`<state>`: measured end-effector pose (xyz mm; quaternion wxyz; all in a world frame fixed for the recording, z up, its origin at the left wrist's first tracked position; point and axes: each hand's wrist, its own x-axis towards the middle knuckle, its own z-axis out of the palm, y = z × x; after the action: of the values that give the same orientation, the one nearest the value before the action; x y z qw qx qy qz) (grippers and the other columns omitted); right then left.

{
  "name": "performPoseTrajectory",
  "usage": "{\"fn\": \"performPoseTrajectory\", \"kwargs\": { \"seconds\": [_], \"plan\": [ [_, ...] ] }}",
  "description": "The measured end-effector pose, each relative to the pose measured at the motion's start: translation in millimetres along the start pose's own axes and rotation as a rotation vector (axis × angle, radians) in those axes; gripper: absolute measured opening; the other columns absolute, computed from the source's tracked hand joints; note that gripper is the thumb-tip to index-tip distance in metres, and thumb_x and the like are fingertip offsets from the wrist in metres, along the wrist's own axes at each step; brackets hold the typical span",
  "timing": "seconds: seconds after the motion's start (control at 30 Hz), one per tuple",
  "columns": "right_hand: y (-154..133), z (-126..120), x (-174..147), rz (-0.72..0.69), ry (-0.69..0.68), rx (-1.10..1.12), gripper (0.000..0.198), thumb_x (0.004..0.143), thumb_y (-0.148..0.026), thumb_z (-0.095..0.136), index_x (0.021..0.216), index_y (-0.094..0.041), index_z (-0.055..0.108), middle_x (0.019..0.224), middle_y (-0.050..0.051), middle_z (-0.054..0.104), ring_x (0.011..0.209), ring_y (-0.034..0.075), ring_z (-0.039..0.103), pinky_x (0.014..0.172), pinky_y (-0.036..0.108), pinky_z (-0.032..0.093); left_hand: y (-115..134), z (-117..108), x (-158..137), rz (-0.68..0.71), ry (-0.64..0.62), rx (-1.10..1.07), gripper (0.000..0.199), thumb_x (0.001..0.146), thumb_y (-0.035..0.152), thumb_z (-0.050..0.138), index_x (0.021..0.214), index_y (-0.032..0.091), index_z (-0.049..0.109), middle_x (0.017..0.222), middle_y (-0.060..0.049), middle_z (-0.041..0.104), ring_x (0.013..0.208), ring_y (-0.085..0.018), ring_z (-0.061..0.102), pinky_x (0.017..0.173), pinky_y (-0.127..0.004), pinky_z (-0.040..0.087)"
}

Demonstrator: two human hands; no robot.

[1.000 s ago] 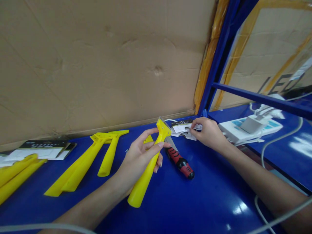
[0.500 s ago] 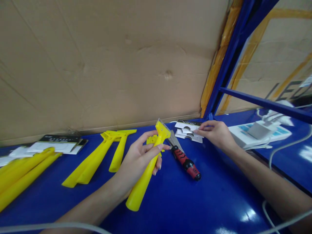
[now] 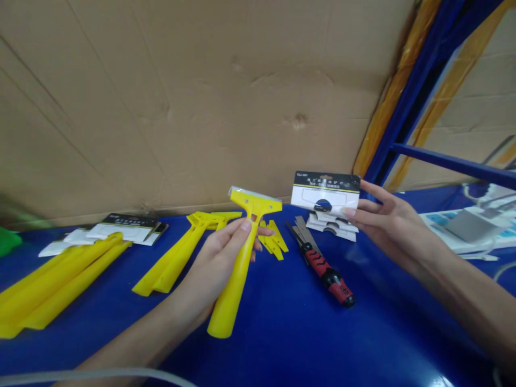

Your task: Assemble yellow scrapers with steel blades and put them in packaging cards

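Note:
My left hand (image 3: 220,258) is closed round the neck of a yellow scraper (image 3: 236,274), whose metal blade edge points up and away. Between the thumb and fingers of my right hand (image 3: 387,220) is a black and white packaging card (image 3: 325,191) with a cut-out, raised upright. Several more white cards (image 3: 342,230) lie on the table just behind and below it. Small yellow plastic pieces (image 3: 278,239) rest beyond my left fingers. Between the hands lies a screwdriver-like tool with a red and black handle (image 3: 328,274), beside thin grey metal blades (image 3: 304,231).
Two yellow scraper handles (image 3: 171,258) lie left of my left hand. Farther left are scrapers (image 3: 60,285) with cards attached (image 3: 121,228). A cardboard box (image 3: 201,107) walls off the back. At right stand a blue frame (image 3: 419,102) and a white power strip (image 3: 447,231) with cables.
My right hand has picked one card off the small pile and lifted it. The scraper in my left hand has turned so its head lies more level. The view has shifted left.

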<state>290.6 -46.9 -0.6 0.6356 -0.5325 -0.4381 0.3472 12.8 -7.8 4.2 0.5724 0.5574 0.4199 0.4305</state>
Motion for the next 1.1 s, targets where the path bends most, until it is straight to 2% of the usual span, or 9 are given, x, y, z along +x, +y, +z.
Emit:
{"fn": "performPoseTrajectory", "kwargs": {
  "seconds": [0.07,0.13,0.27,0.4,0.47,0.57,0.7,0.77,1.1],
  "plan": [
    [-4.6,10.7,-5.6,-0.004,-0.131,0.008,0.044,0.072,-0.035,0.089,0.114,-0.028,0.075,0.110,0.006,0.083,0.096,0.028,0.080,0.088,0.045,0.066,1.9,-9.1,0.5,-0.011,0.084,0.005,0.030,0.098,0.042,0.067,0.098,0.016,0.082,0.110,-0.007,0.080,0.080,-0.012,0.064,0.069,-0.017,0.052],
    [-8.7,20.6,-9.0,0.004,-0.253,0.015,0.030,0.074,-0.040,0.089,0.098,-0.026,0.080,0.108,0.007,0.083,0.090,0.026,0.079,0.077,0.038,0.066,6.1,-18.6,1.3,-0.019,0.139,-0.034,0.030,0.098,0.042,0.067,0.100,0.016,0.083,0.115,-0.007,0.080,0.087,-0.013,0.065,0.069,-0.016,0.052],
    [-16.6,33.9,-7.7,0.049,-0.487,-0.016,0.030,0.075,-0.035,0.091,0.100,-0.022,0.081,0.096,0.007,0.083,0.071,0.017,0.074,0.060,0.025,0.060,17.7,-36.9,4.3,0.032,0.181,-0.224,0.024,0.103,0.034,0.060,0.109,0.016,0.075,0.116,-0.009,0.080,0.087,-0.014,0.069,0.072,-0.020,0.056],
    [-18.5,42.5,-6.3,0.067,-0.658,-0.078,0.023,0.077,-0.033,0.090,0.093,-0.021,0.080,0.079,0.004,0.080,0.061,0.015,0.070,0.054,0.023,0.057,22.2,-50.4,8.3,0.183,0.220,-0.403,0.014,0.104,0.020,0.057,0.093,0.017,0.065,0.108,-0.010,0.080,0.108,-0.019,0.073,0.094,-0.031,0.059],
    [-15.1,47.5,-9.6,0.026,-0.658,-0.108,0.019,0.077,-0.036,0.090,0.083,-0.022,0.079,0.073,0.002,0.078,0.059,0.015,0.069,0.054,0.024,0.057,20.4,-53.0,9.0,0.187,0.221,-0.431,0.014,0.103,0.018,0.057,0.092,0.017,0.064,0.106,-0.011,0.080,0.111,-0.021,0.073,0.098,-0.034,0.059],
    [-6.1,54.4,-17.0,-0.075,-0.582,-0.142,0.022,0.075,-0.039,0.091,0.075,-0.023,0.076,0.069,0.001,0.075,0.060,0.016,0.069,0.057,0.026,0.059,14.6,-50.4,7.5,0.104,0.177,-0.434,0.009,0.102,0.017,0.059,0.098,0.015,0.066,0.104,-0.012,0.080,0.104,-0.022,0.076,0.093,-0.034,0.062],
    [4.8,57.4,-23.4,-0.199,-0.457,-0.210,0.026,0.081,-0.047,0.085,0.075,-0.024,0.076,0.073,0.003,0.075,0.068,0.019,0.071,0.064,0.029,0.060,4.5,-40.5,3.5,-0.034,0.102,-0.418,0.007,0.100,0.017,0.063,0.103,0.013,0.067,0.103,-0.012,0.079,0.089,-0.021,0.079,0.081,-0.032,0.066],
    [6.3,57.4,-25.6,-0.238,-0.438,-0.224,0.023,0.083,-0.046,0.084,0.078,-0.025,0.078,0.076,0.003,0.075,0.070,0.019,0.071,0.064,0.029,0.060,0.3,-35.9,2.4,-0.071,0.070,-0.416,0.006,0.099,0.017,0.066,0.103,0.013,0.068,0.104,-0.012,0.079,0.088,-0.021,0.079,0.082,-0.031,0.066],
    [-2.8,63.6,-37.5,-0.213,-0.417,-0.205,0.020,0.081,-0.044,0.085,0.076,-0.027,0.077,0.075,0.003,0.072,0.075,0.023,0.071,0.067,0.037,0.063,-3.3,-27.1,5.8,-0.115,0.138,-0.475,0.002,0.099,0.013,0.065,0.097,0.014,0.066,0.110,-0.012,0.079,0.098,-0.020,0.078,0.093,-0.032,0.064]
  ]
}}
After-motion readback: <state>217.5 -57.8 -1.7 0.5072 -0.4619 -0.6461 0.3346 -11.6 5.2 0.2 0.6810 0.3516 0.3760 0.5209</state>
